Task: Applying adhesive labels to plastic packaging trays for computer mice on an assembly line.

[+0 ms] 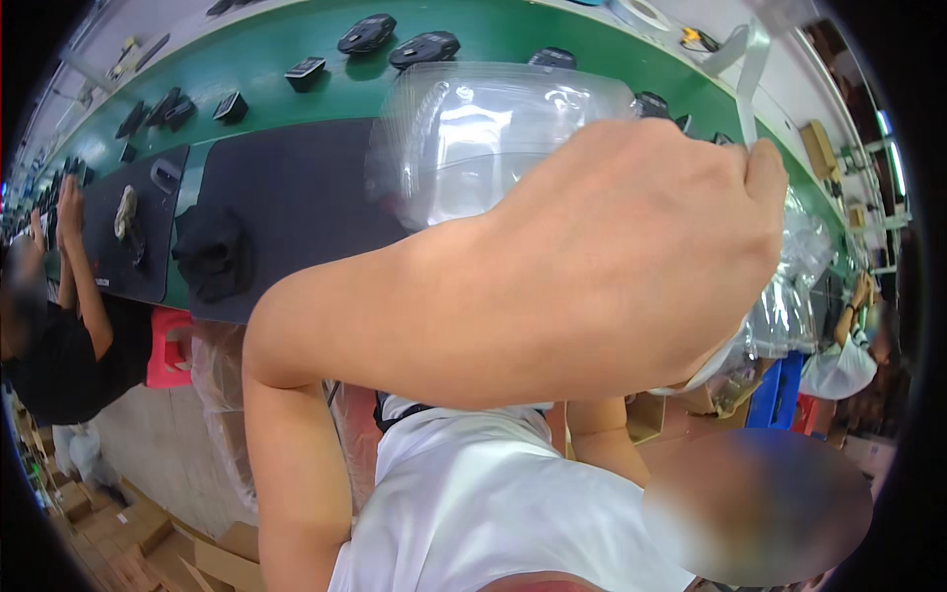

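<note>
The fisheye camera sat on the person's head, the left one of a side-by-side pair, and faced down and outward over the long green workbench [261, 79] on the far side. The bare left hand [651, 237] was very close to the lens, with the white cloth shirt [493, 493] at the near edge.

It's bright around me. A long lamp [896, 166] glows far right, the clear plastic [473, 128] shines white, my green table [266, 84] bends, corners look black, and one round patch [760, 508] is blurry.
</note>
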A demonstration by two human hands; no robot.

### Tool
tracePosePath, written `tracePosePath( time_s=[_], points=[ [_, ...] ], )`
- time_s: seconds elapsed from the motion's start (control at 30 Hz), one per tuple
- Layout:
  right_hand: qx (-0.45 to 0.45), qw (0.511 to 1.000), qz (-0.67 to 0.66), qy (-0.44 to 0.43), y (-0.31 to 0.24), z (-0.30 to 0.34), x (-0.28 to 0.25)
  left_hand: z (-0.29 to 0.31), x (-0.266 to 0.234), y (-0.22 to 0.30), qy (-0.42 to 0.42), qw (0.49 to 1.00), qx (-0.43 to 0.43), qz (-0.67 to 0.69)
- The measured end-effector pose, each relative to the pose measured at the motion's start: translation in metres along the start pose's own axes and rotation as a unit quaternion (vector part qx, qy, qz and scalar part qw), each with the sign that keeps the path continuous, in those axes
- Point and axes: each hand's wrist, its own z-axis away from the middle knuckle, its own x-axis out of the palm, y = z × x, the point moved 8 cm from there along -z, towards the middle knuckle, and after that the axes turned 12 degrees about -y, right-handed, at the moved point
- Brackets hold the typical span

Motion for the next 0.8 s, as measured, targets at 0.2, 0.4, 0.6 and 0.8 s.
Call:
tracePosePath(
  time_s=[0.2,0.4,0.6,0.8],
  points=[
    [0.066,0.96,-0.263,-0.066,0.007,-0.018,-0.002,-0.054,0.023,-0.033,0.115,0.992,0.034,-0.039],
    [0.054,0.968,-0.245,-0.005,-0.013,-0.009,-0.004,-0.045,0.038,-0.143,0.158,0.973,-0.102,0.136],
    [0.031,0.988,-0.153,0.012,-0.035,0.014,-0.03,-0.051,0.055,-0.121,0.117,0.971,-0.055,0.203],
    [-0.035,0.977,-0.174,-0.121,-0.069,0.043,-0.11,-0.041,0.052,-0.151,0.081,0.95,-0.096,0.285]
  ],
)
